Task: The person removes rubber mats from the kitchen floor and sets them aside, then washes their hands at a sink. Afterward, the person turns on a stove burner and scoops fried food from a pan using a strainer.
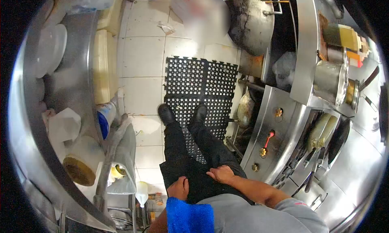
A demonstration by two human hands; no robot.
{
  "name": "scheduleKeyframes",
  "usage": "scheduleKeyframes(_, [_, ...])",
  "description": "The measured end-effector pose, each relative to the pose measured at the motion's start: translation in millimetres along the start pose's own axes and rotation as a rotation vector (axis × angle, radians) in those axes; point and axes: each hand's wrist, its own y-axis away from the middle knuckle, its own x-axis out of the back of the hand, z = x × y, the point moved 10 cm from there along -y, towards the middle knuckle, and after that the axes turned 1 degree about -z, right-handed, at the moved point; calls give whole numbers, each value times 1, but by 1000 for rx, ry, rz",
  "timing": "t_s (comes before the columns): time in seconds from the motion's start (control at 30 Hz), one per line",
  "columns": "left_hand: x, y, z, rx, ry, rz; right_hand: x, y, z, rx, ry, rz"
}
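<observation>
My left hand (178, 188) is closed beside the left edge of a black apron (196, 186), just above a bright blue cloth (189, 216); what its curled fingers hold, if anything, is hidden. On the apron's right side, over my lap, my right hand (221, 174) is closed with its fingers against the black fabric. Both my feet, in black shoes, rest on a perforated black floor mat (204, 77).
At the right is a steel stove front (275, 131) with knobs, pans (322, 131) and a metal pot (330, 83). A large dark pot (251, 22) stands ahead. Along the left run a steel counter (73, 83), pale containers (104, 67) and a bag (123, 162).
</observation>
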Motion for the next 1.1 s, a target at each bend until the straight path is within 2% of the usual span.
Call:
scheduleKeyframes(0.03, [3, 1, 4, -16, 19, 36, -10, -1, 12, -115, -59, -119])
scheduleKeyframes(0.07, [3, 1, 5, -12, 16, 22, -7, -3, 16, -119, -69, -130])
scheduleKeyframes(0.13, [-8, 0, -1, 103, -42, -167, 1, -5, 24, -154, -151, -120])
scheduleKeyframes(0.17, [-5, -1, 1, 115, -56, -169, 1, -2, 26, -141, -162, -128])
scheduleKeyframes(0.23, [-15, -1, 6, 127, -95, -339, -14, 7, 10, 59, -269, -403])
scheduleKeyframes(0.27, [-18, 3, 8, 163, -60, -401, 14, 22, -15, 157, -364, -527])
scheduleKeyframes(0.3, [-13, 7, 12, 170, -66, -382, -12, 23, -15, 238, -218, -598])
scheduleKeyframes(0.37, [-34, 33, 13, 295, 82, -580, -16, 23, -17, 398, -223, -536])
scheduleKeyframes(0.4, [-46, 47, 17, 327, 156, -660, -24, 8, -5, 410, -215, -536])
scheduleKeyframes(0.47, [-67, 67, 25, 342, 249, -797, -19, -33, 5, 547, -650, -321])
scheduleKeyframes(0.5, [-78, 66, 27, 329, 282, -846, -18, -61, 29, 199, -849, -588])
scheduleKeyframes(0.53, [-90, 56, 29, 305, 293, -877, -13, -105, 59, 137, -960, -462])
scheduleKeyframes(0.6, [-112, 21, 21, 280, 297, -906, 28, -187, 127, 39, -915, -62])
scheduleKeyframes(0.63, [-119, -12, 12, 269, 286, -866, 46, -227, 164, -55, -805, 81])
scheduleKeyframes(0.67, [-124, -53, 0, 263, 257, -788, 64, -260, 198, -120, -827, 147])
scheduleKeyframes(0.7, [-118, -93, -6, 271, 266, -703, 81, -303, 235, -130, -314, 297])
scheduleKeyframes(0.73, [-112, -133, -12, 277, 276, -618, 92, -329, 268, -199, -312, 317])
scheduleKeyframes(0.77, [-99, -173, -20, 216, 121, -439, 113, -357, 296, -261, -301, 356])
scheduleKeyframes(0.8, [-88, -208, -34, 111, 105, -188, 137, -379, 309, -247, -199, 415])
scheduleKeyframes(0.83, [-75, -235, -42, 77, 147, -60, 155, -395, 315, -239, -102, 467])
scheduleKeyframes(0.9, [-48, -268, -55, 157, 307, 141, 195, -428, 307, -181, -90, 543])
scheduleKeyframes(0.97, [-48, -283, -89, 329, 718, 252, 227, -448, 283, -85, -32, 594])
scheduleKeyframes(1.0, [-51, -292, -91, 315, 713, 260, 232, -474, 285, -57, -1, 631])
scheduleKeyframes(1.07, [-70, -305, -95, 342, 1183, 268, 244, -504, 275, -26, 26, 644])
scheduleKeyframes(1.1, [-81, -316, -92, 320, 1291, 220, 250, -514, 271, -46, 31, 637])
